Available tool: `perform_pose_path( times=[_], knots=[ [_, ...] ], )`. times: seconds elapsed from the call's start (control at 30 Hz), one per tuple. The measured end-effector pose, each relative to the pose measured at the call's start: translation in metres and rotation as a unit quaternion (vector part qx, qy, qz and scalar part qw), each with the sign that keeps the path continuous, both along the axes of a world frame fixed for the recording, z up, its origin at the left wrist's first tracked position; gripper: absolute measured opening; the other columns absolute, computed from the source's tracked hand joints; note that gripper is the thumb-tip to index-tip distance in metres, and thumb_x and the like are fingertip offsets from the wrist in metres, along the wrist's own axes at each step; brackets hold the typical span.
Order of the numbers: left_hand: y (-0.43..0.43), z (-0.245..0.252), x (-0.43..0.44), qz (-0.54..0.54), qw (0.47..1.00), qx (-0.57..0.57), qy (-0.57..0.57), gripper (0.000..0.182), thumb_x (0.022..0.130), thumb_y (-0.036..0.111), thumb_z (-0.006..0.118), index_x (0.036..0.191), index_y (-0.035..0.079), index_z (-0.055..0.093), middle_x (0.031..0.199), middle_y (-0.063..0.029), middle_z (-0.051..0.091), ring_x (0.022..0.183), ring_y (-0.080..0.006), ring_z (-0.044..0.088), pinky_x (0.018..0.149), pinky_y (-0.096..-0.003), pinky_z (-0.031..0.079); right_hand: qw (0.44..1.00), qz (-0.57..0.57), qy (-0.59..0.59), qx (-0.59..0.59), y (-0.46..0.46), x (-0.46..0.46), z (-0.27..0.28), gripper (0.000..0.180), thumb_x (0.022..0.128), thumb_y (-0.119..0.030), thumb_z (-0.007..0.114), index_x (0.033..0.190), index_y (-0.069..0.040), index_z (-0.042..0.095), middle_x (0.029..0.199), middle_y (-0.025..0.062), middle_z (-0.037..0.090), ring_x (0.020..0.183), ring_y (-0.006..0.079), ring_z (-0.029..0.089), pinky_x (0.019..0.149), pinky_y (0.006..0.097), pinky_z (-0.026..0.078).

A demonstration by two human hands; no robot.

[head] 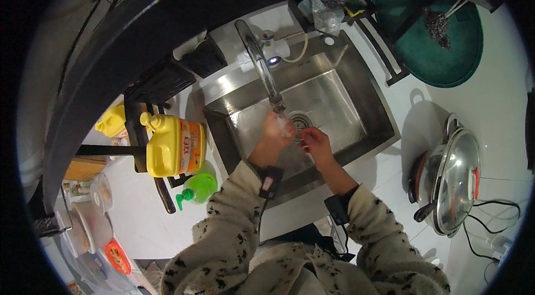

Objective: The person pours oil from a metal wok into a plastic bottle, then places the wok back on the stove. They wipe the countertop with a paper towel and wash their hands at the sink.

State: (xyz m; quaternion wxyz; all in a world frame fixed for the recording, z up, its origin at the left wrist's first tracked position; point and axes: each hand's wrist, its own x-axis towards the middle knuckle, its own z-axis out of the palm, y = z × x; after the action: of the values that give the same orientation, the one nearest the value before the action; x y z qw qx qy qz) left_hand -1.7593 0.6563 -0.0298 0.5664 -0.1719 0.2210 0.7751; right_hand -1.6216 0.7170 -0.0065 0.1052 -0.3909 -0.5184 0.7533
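Note:
My left hand (276, 128) is right under the spout of the chrome faucet (260, 63), where water runs over it. Whether it holds something small cannot be told. To its right, my right hand (314, 144) is raised over the sink with its fingers bent, and no object shows in it. Both hands are above the stainless steel sink (342, 107), near the round drain strainer (301, 121). Behind the faucet, a white unit (276, 50) with a lit round display stands at the sink's back edge.
Left of the sink stand a yellow detergent jug (165, 148) and a green pump bottle (201, 188). A lidded steel pot (457, 182) with cords beside it is at the right. A dark rack (378, 48) and a green round tray (455, 60) are at the back right.

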Motion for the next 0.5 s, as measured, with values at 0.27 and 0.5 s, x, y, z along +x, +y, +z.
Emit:
perform_pose_path(
  times=[0.27,0.5],
  knots=[
    [-0.009,-0.045,-0.02,-0.027,0.993,0.07,-0.089,0.008,0.085,0.011,0.047,0.093,0.009,0.05,0.07,-0.0028,0.054,0.059,-0.0151,0.052,0.049,-0.0264,0.045,0.999,-0.017,-0.008,-0.048,0.004,0.001,0.005,0.013,0.085,-0.018,0.051,0.092,-0.01,0.058,0.085,0.0008,0.06,0.069,0.0115,0.057,0.059,0.0239,0.041],
    [0.0,-0.073,-0.017,-0.054,0.991,0.119,-0.014,0.027,0.086,0.034,0.038,0.075,0.013,0.052,0.062,-0.0027,0.049,0.045,-0.0148,0.043,0.036,-0.0238,0.033,0.997,-0.033,-0.013,-0.069,0.004,0.001,0.006,0.013,0.085,-0.021,0.051,0.091,-0.012,0.058,0.084,0.0,0.059,0.069,0.0111,0.057,0.06,0.0241,0.041]
  ],
)
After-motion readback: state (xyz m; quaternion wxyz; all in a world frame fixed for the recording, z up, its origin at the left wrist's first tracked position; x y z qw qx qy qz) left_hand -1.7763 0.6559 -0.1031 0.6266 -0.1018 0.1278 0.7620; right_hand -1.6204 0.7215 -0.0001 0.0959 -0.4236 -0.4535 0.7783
